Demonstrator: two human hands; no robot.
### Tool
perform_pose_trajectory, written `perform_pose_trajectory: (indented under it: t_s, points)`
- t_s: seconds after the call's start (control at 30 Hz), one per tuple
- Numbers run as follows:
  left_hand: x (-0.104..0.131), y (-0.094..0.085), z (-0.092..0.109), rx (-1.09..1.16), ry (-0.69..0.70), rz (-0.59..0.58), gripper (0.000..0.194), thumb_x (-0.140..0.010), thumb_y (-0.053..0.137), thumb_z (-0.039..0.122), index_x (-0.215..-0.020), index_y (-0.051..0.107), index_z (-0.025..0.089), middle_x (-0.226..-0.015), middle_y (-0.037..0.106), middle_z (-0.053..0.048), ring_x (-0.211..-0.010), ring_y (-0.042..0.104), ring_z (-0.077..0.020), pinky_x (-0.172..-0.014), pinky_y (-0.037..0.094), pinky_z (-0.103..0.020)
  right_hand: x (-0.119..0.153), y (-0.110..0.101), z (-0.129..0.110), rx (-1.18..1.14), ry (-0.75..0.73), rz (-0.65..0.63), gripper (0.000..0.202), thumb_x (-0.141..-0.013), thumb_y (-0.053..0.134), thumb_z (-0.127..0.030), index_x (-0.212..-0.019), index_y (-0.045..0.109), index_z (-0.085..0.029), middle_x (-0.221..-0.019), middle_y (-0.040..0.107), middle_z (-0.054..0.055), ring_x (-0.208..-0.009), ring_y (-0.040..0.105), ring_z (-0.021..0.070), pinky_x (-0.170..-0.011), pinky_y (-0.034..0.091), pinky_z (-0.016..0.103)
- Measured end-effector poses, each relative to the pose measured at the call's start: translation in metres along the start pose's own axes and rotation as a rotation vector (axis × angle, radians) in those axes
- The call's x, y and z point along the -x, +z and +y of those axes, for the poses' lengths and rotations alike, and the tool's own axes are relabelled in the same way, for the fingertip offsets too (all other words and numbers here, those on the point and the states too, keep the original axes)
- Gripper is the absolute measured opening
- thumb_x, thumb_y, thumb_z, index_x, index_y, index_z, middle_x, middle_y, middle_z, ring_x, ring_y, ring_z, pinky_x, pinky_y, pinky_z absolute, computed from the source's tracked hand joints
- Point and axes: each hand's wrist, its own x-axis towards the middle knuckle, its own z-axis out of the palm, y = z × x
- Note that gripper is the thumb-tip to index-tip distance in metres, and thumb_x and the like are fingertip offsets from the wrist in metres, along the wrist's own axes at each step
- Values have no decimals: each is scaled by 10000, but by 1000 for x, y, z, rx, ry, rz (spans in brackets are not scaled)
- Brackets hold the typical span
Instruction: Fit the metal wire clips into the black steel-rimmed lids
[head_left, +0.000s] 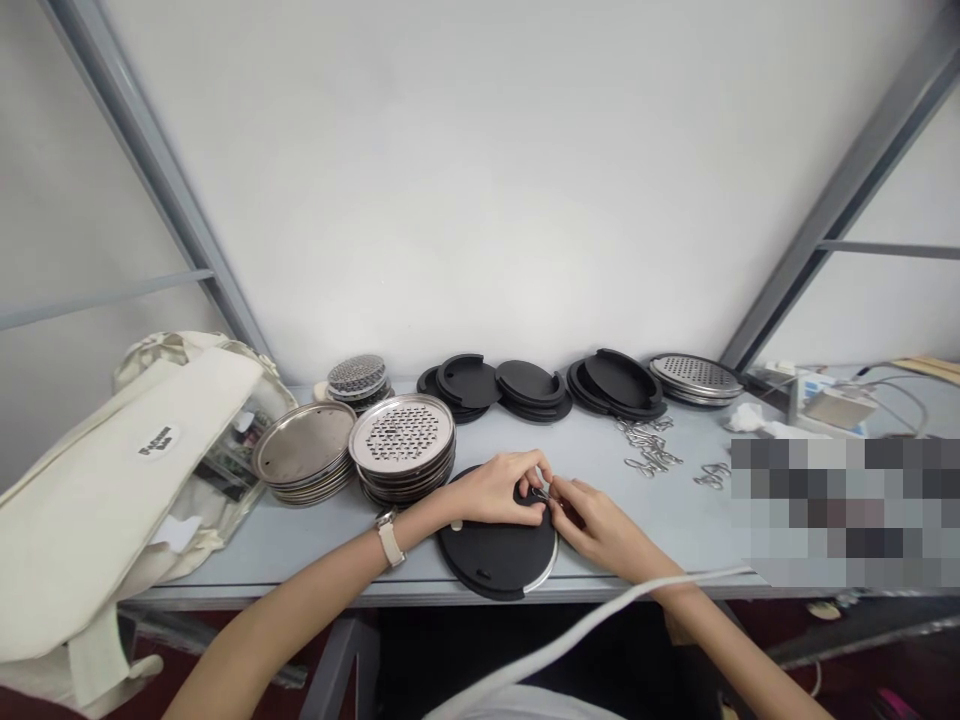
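Near the front edge of the grey surface lies a black disc, probably stiff, light and best gripped by its rim, where the right hand pinches a wire clip while the left hand half-curls, its hold unclear.

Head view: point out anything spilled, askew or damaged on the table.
Metal clips lie scattered in two loose groups on the right, while the grater plates stand stacked. No spill or damage shows; the pixelated patch can't be judged.

The black disc lay flat, with silvery metal showing at its lower-right edge. At its upper right was a small metal hook.
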Motion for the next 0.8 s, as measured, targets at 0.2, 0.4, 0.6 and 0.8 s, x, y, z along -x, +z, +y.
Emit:
perform_pose_trajectory:
  t_s: [0.2,0.4,0.6,0.8]
  points:
    - [0,2,1,-46,-6,21,404,-682,653,169,-1050,489,192,-881,547,7,-704,533,-100,-640,438,-211,0,2,2,-17,37,-2,107,-928,371,-203,-846,439,-203,-739,548,15,-638,513,155,-605,389,261]
    - [0,1,3,-80,3,23,385,-692,640,177,-1047,491,191,-886,539,5,-707,524,-101,-659,434,-220,0,2,4,-2,39,-17,160,-954,337,-231,-881,475,-197,-746,559,24,-641,524,163,-620,405,273]
    - [-1,1,3,-59,24,-2,349,-704,624,150,-1023,485,186,-862,551,8,-734,528,-110,-686,450,-222,1,1,4,30,20,-5,260,-978,295,-251,-912,537,-185,-763,575,43,-681,547,170,-666,424,285]
    - [-2,2,6,-75,33,7,293,-719,594,125,-982,478,184,-867,560,5,-760,531,-116,-713,445,-228,1,2,3,66,21,-23,234,-964,336,-257,-885,544,-183,-742,573,46,-646,546,170,-631,424,278]
